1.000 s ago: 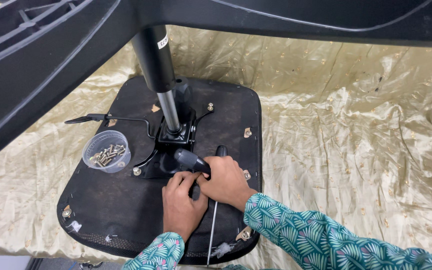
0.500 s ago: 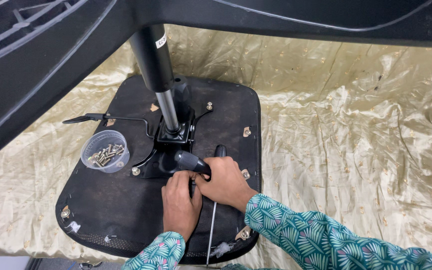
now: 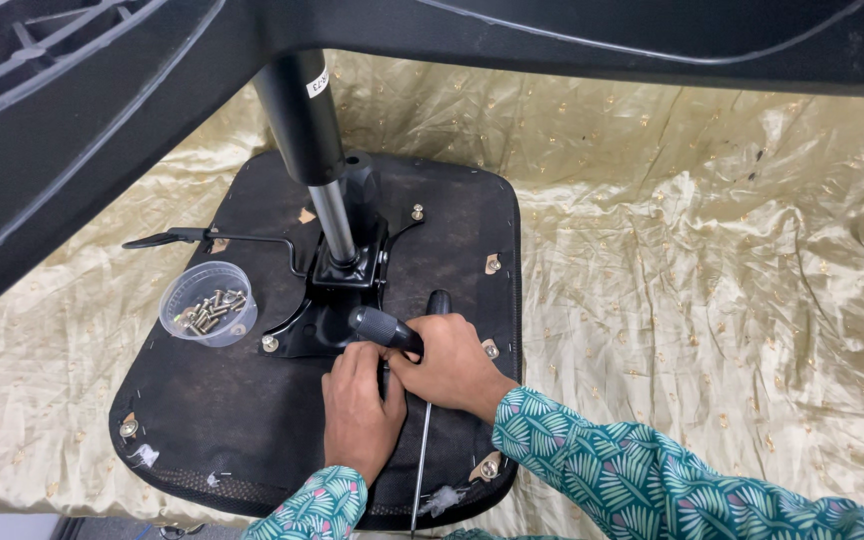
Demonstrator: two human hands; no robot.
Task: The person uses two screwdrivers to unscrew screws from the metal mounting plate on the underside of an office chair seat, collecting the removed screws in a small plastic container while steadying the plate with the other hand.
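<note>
Black fabric covers the underside of an office chair seat (image 3: 202, 420), which is laid face down on a crumpled gold satin cloth (image 3: 712, 280). At its centre a black tilt mechanism plate (image 3: 337, 300) is seated, with the gas lift cylinder (image 3: 302, 130) rising from it to the chair's star base (image 3: 102, 110), seen large and dark across the top of the view.

The knurled black adjustment knob (image 3: 380, 327) at the near edge of the mechanism is where both hands are gathered. The left hand (image 3: 357, 405) is laid flat-knuckled against the seat with its fingertips curled in just under the knob. The right hand (image 3: 452, 365) is closed around the knob's base, fingers bent tight; whether a fastener or tool tip is pinched inside cannot be told. A long screwdriver (image 3: 422, 440) lies on the seat beneath the right hand, its black handle showing just beyond the knuckles.

A clear plastic cup of screws (image 3: 207, 305) stands on the seat to the left of the mechanism, near the thin lever (image 3: 202, 238).

As a judgement, the work looks partly done: a bolt is seen at the plate's near-left corner and another by its far-right, yet many screws are left in the cup and several brass inserts around the seat edge are unfilled.
</note>
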